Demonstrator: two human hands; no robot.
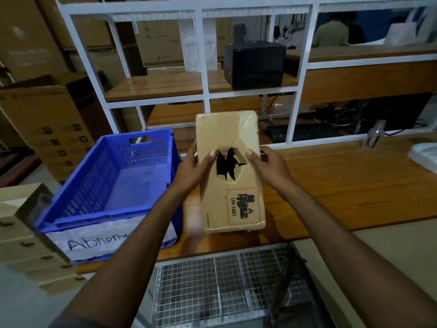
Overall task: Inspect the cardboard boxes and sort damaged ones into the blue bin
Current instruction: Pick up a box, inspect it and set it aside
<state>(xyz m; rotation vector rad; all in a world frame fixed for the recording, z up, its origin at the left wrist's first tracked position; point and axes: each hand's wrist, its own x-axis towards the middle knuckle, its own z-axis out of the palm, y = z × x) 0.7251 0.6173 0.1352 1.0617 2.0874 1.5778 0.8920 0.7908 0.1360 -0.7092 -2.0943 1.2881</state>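
Fingers (211, 156) of left hand (191, 168) and right hand (270, 168) grip the cardboard box (223, 131); jagged hole (228, 167) mid-face.

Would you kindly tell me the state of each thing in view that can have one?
Box: held up over the table, ragged hole torn in its face.
Blue bin: upright, open-topped, no box visible inside.
Left hand: grips the box's left edge, thumb at the hole.
Right hand: grips the box's right edge, thumb beside the hole.
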